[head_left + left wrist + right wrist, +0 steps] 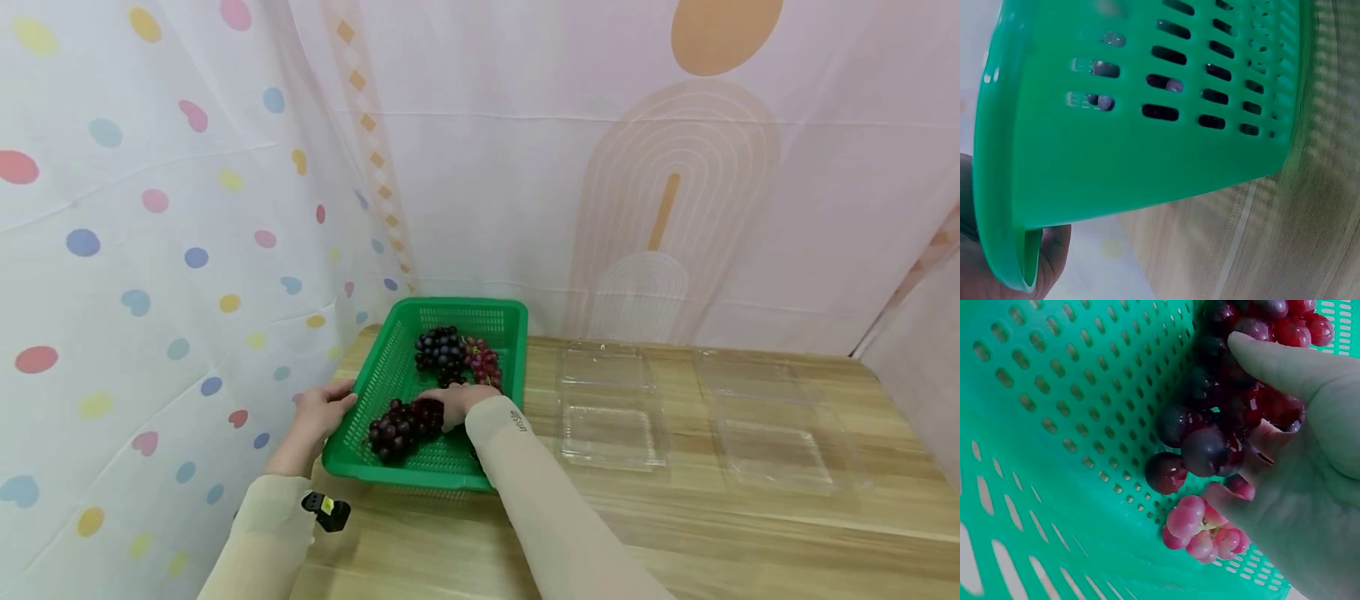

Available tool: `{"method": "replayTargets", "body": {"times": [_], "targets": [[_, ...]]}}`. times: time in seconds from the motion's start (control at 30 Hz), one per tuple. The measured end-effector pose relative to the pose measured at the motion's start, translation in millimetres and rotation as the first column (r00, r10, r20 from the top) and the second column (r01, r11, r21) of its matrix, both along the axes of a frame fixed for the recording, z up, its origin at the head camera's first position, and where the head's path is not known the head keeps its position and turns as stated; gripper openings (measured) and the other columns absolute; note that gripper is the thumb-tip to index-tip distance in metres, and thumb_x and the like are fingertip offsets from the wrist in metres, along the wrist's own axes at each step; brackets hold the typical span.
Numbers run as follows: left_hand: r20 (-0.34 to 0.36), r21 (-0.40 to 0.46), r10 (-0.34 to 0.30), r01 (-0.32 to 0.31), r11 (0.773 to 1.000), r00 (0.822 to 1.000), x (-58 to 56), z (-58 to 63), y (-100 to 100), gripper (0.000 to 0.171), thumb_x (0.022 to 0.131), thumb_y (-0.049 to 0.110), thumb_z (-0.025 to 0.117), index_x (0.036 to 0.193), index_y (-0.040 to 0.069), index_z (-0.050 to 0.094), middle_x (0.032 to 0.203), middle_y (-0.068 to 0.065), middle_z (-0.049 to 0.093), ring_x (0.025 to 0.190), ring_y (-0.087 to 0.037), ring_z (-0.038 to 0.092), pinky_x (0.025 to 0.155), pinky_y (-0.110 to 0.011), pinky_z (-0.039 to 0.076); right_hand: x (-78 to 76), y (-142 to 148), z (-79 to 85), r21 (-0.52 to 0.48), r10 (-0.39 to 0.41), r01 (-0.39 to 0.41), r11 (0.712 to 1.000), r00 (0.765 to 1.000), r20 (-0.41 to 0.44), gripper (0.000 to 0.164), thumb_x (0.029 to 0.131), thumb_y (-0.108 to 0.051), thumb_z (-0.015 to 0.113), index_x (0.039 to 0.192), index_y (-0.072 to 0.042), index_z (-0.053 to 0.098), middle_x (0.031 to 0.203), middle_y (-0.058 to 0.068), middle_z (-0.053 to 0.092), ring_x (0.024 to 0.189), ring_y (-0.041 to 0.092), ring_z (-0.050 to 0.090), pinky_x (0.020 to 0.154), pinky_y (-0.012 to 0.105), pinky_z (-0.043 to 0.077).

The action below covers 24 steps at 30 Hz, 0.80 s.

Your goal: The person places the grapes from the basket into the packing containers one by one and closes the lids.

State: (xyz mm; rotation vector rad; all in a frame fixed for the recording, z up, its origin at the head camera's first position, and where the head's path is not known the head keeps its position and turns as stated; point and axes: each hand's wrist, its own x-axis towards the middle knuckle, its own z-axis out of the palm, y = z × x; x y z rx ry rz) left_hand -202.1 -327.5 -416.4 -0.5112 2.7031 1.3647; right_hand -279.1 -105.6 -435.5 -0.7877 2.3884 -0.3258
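Note:
A green plastic basket [420,477] with slotted walls holds several bunches of grapes. My left hand [321,412] grips its left rim; in the left wrist view the fingers [1055,250] curl under the rim's edge. Inside the basket, my right hand [461,404] holds a bunch of dark red grapes [1235,406], its thumb on one side and its fingers curled beneath, partly hidden by the fruit. Dark purple grapes [393,431] lie at the near left of the basket. Farther back sit a blue-black bunch [440,348] and a small pinkish-red bunch [482,360].
To the right of the basket, a clear plastic container [611,433] with a raised lid rests on the wooden table [420,550]. Another clear container [780,450] stands farther right. A patterned curtain [480,192] hangs behind the table, and a dotted one [180,333] along its left side.

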Motion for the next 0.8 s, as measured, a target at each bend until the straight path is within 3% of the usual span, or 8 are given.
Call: {"method": "replayTargets", "body": {"times": [0.1, 0.17, 0.27, 0.33, 0.4, 0.47, 0.8], "targets": [[0.010, 0.016, 0.001, -0.001, 1.000, 1.000, 0.0, -1.6, 1, 0.046, 0.101, 0.021, 0.045, 0.145, 0.006, 0.039, 0.142, -0.023, 0.043, 0.118, -0.036, 0.050, 0.090, -0.041, 0.049, 0.8, 1, -2.7, -0.027, -0.008, 0.009, 1.000, 1.000, 0.016, 0.067, 0.093, -0.021, 0.061, 0.144, -0.048, 0.028, 0.153, 0.003, 0.029, 0.128, 0.026, 0.042, 0.070, 0.036, 0.044], [0.012, 0.026, 0.003, -0.003, 1.000, 1.000, -0.2, -2.2, 1, 0.046, 0.101, 0.020, 0.045, 0.145, 0.006, 0.039, 0.142, -0.024, 0.042, 0.119, -0.036, 0.050, 0.091, -0.041, 0.048, 0.4, 1, -4.2, -0.052, -0.010, 0.011, 0.999, 1.000, 0.026, 0.066, 0.093, -0.018, 0.061, 0.145, -0.045, 0.030, 0.143, 0.005, 0.042, 0.106, 0.020, 0.053, 0.064, 0.032, 0.041], [0.007, 0.033, 0.007, -0.007, 0.999, 1.000, -0.7, -2.2, 3, 0.045, 0.101, 0.019, 0.045, 0.144, 0.006, 0.039, 0.142, -0.024, 0.043, 0.118, -0.035, 0.050, 0.090, -0.040, 0.048, 0.1, 2, -2.8, -0.097, -0.001, 0.003, 0.995, 1.000, 0.020, 0.064, 0.092, -0.013, 0.062, 0.144, -0.038, 0.035, 0.137, 0.004, 0.049, 0.089, 0.016, 0.053, 0.064, 0.029, 0.040], [0.003, 0.033, 0.010, -0.010, 0.999, 1.000, -1.8, -2.7, 3, 0.045, 0.101, 0.019, 0.045, 0.144, 0.005, 0.040, 0.141, -0.024, 0.044, 0.117, -0.034, 0.051, 0.089, -0.039, 0.048, -0.3, 3, -0.3, -0.137, 0.002, 0.001, 0.991, 1.000, 0.017, 0.061, 0.091, -0.011, 0.063, 0.143, -0.034, 0.039, 0.138, 0.004, 0.049, 0.092, 0.017, 0.055, 0.067, 0.028, 0.041], [0.003, 0.033, 0.012, -0.012, 0.999, 1.000, -2.6, -3.0, 4, 0.045, 0.101, 0.019, 0.045, 0.144, 0.005, 0.040, 0.141, -0.024, 0.044, 0.116, -0.034, 0.052, 0.089, -0.038, 0.048, -0.3, 6, 3.0, -0.174, -0.006, 0.008, 0.985, 1.000, 0.012, 0.057, 0.091, -0.012, 0.063, 0.141, -0.030, 0.043, 0.146, 0.003, 0.042, 0.111, 0.019, 0.053, 0.072, 0.028, 0.044], [0.008, 0.034, 0.014, -0.015, 0.999, 1.000, -3.1, -2.8, 4, 0.045, 0.101, 0.020, 0.045, 0.144, 0.005, 0.040, 0.141, -0.024, 0.044, 0.117, -0.034, 0.051, 0.089, -0.038, 0.048, -1.1, 8, 4.6, -0.208, -0.019, 0.022, 0.978, 1.000, 0.017, 0.053, 0.091, -0.012, 0.064, 0.138, -0.028, 0.047, 0.147, 0.002, 0.041, 0.120, 0.020, 0.050, 0.074, 0.028, 0.045], [0.017, 0.034, -0.017, 0.017, 0.999, 1.000, -1.1, 3.5, -1, 0.047, 0.102, 0.022, 0.043, 0.145, 0.004, 0.037, 0.144, -0.025, 0.039, 0.121, -0.038, 0.047, 0.093, -0.045, 0.046, -2.6, 3, 18.6, -0.231, -0.022, 0.009, 0.973, 0.998, -0.052, 0.043, 0.093, -0.014, 0.060, 0.134, -0.027, 0.054, 0.146, -0.001, 0.043, 0.127, 0.018, 0.047, 0.076, 0.025, 0.048]]}}
